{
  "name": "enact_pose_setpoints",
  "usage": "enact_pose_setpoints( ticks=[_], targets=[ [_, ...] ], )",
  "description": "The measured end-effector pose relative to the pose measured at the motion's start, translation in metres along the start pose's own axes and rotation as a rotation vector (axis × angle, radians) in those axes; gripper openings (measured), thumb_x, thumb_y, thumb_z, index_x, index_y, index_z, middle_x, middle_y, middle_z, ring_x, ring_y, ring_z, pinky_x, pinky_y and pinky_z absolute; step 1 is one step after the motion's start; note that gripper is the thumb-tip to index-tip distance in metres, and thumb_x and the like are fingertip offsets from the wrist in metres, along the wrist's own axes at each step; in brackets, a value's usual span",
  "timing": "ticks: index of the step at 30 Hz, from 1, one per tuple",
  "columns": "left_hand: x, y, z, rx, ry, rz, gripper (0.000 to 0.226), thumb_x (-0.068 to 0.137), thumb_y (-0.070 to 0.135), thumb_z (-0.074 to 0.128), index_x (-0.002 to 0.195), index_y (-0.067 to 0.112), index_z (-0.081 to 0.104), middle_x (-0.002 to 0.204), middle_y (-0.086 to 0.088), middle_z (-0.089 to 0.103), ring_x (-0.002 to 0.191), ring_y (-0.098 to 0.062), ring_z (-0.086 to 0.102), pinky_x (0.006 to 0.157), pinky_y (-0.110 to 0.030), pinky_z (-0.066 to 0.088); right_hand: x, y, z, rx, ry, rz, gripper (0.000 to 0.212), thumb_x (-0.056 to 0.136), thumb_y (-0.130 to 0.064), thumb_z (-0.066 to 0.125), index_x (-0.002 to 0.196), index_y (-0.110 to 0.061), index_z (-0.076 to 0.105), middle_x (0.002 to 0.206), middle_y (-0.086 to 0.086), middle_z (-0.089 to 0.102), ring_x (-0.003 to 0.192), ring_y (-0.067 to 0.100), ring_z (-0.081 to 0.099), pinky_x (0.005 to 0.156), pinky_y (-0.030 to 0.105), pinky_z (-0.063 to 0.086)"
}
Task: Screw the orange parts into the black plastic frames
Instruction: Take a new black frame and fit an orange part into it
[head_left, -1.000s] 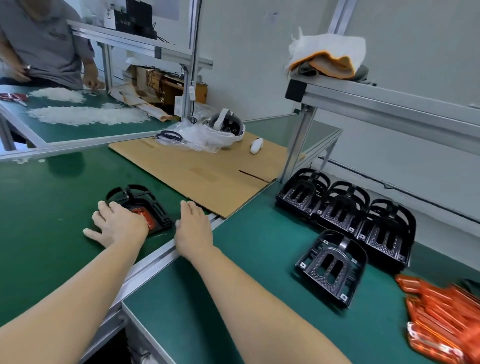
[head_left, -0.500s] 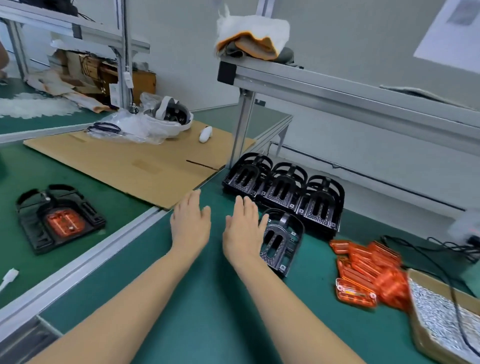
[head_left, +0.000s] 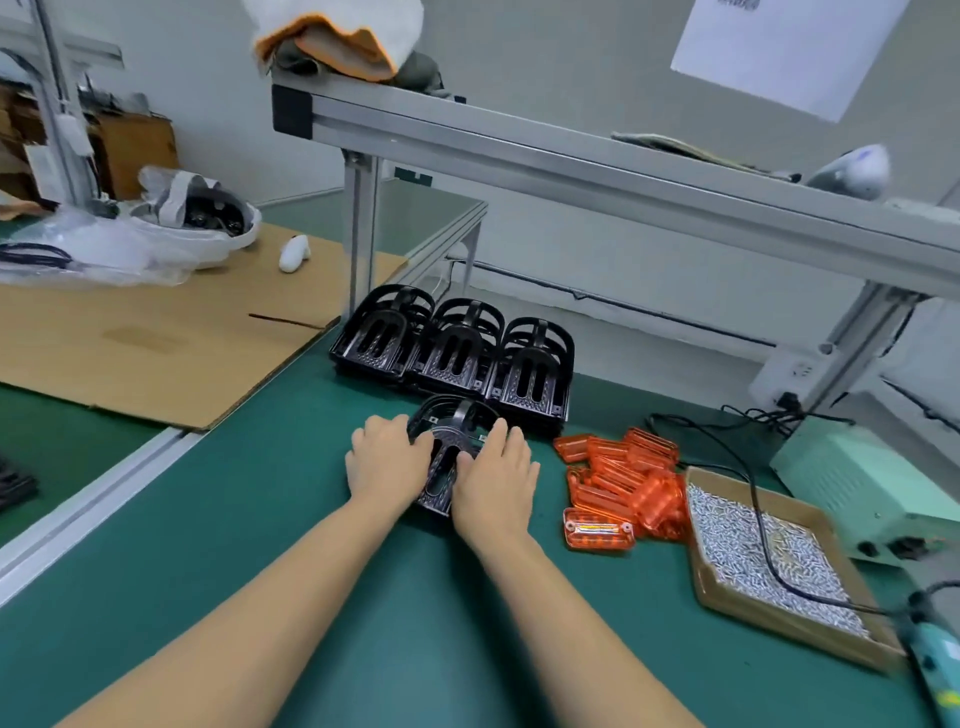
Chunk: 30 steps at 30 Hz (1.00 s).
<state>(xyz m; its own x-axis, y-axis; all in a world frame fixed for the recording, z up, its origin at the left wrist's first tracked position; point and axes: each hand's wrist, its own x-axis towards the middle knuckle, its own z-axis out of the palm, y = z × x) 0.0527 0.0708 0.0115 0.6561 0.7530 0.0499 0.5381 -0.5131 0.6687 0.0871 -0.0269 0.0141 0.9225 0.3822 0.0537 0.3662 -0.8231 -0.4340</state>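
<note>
A single black plastic frame (head_left: 451, 446) lies flat on the green mat in the middle of the head view. My left hand (head_left: 387, 460) grips its left edge with curled fingers. My right hand (head_left: 496, 480) holds its right side, fingers over the rim and thumb near the centre slot. The frame's lower part is hidden under both hands. A pile of orange parts (head_left: 618, 480) lies just to the right of my right hand. Behind the frame stand three stacks of black frames (head_left: 452, 345).
An open cardboard box of silver screws (head_left: 753, 561) sits right of the orange pile, with a black cable across it. An electric screwdriver (head_left: 935, 662) lies at the bottom right beside a pale green power unit (head_left: 857, 491). An aluminium shelf rail (head_left: 571, 156) and post (head_left: 358, 234) stand overhead.
My view has swung right, away from the finished frame on the left table. Both hands moved forward from the bare mat onto the single black frame and took hold of it.
</note>
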Motion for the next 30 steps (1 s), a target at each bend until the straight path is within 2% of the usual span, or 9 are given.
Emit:
enact_pose_setpoints(
  ticks=[6,11,15,20,23,24,27,30],
  targets=[
    [-0.001,0.003,-0.003,-0.157,0.035,0.006,0.028,0.093,0.02,0.051,0.111,0.001,0.062,0.121,-0.019,0.052,0.111,-0.036,0.047,0.089,-0.041,0.041,-0.007,-0.001,0.0,0.097,-0.029,-0.007,0.059,0.104,-0.027,0.036,0.152,-0.007,0.009,0.159,0.011,0.018,0.146,0.025,0.016,0.119,0.041,0.013],
    [-0.003,0.005,-0.001,-0.237,0.034,0.007,0.025,0.09,0.014,0.053,0.112,0.006,0.064,0.12,-0.017,0.056,0.108,-0.035,0.052,0.09,-0.044,0.045,-0.014,0.006,-0.006,0.116,-0.039,-0.019,0.06,0.104,-0.025,0.037,0.153,-0.008,0.008,0.16,0.009,0.016,0.147,0.024,0.014,0.119,0.043,0.011],
    [-0.002,0.011,0.002,-0.296,0.041,-0.025,0.026,0.089,0.015,0.058,0.113,0.009,0.06,0.111,-0.01,0.058,0.1,-0.029,0.054,0.082,-0.039,0.045,-0.014,0.016,-0.016,0.155,-0.054,-0.064,0.061,0.103,-0.022,0.037,0.154,-0.009,0.006,0.161,0.008,0.013,0.147,0.023,0.012,0.12,0.041,0.009],
    [-0.004,0.017,0.001,-0.434,0.049,-0.052,0.017,0.089,0.021,0.061,0.098,0.013,0.05,0.076,0.003,0.051,0.065,-0.014,0.046,0.064,-0.03,0.034,-0.015,0.029,-0.03,0.295,-0.071,-0.159,0.062,0.102,-0.017,0.04,0.154,-0.01,0.007,0.161,0.006,0.014,0.147,0.022,0.016,0.12,0.04,0.014],
    [-0.001,0.019,-0.006,-0.603,-0.004,-0.053,0.004,0.091,0.016,0.059,0.089,0.012,0.058,0.078,-0.005,0.056,0.069,-0.021,0.046,0.066,-0.029,0.036,-0.015,0.039,-0.044,0.401,-0.103,-0.206,0.061,0.101,-0.016,0.039,0.155,-0.016,0.009,0.157,0.007,0.028,0.141,0.025,0.03,0.115,0.034,0.023],
    [-0.002,0.019,-0.009,-0.671,-0.025,-0.083,0.01,0.093,0.016,0.057,0.083,0.012,0.058,0.076,-0.005,0.054,0.071,-0.021,0.044,0.067,-0.029,0.036,-0.016,0.042,-0.048,0.404,-0.13,-0.231,0.061,0.102,-0.017,0.039,0.155,-0.018,0.01,0.156,0.008,0.03,0.14,0.024,0.031,0.111,0.03,0.024],
    [-0.01,0.02,-0.016,-0.865,-0.108,-0.2,0.025,0.095,0.015,0.055,0.07,0.014,0.057,0.066,-0.003,0.047,0.062,-0.018,0.04,0.065,-0.03,0.04,-0.016,0.057,-0.058,0.35,-0.154,-0.295,0.059,0.102,-0.018,0.041,0.155,-0.018,0.015,0.154,0.007,0.034,0.14,0.021,0.032,0.108,0.024,0.022],
    [-0.017,0.018,-0.025,-1.027,-0.167,-0.31,0.021,0.094,0.014,0.057,0.073,0.013,0.058,0.063,0.0,0.047,0.055,-0.014,0.044,0.057,-0.032,0.046,-0.013,0.09,-0.07,0.063,-0.02,-0.331,0.051,0.097,-0.01,0.047,0.147,-0.014,0.037,0.151,0.005,0.039,0.139,0.022,0.033,0.113,0.028,0.022]
  ],
)
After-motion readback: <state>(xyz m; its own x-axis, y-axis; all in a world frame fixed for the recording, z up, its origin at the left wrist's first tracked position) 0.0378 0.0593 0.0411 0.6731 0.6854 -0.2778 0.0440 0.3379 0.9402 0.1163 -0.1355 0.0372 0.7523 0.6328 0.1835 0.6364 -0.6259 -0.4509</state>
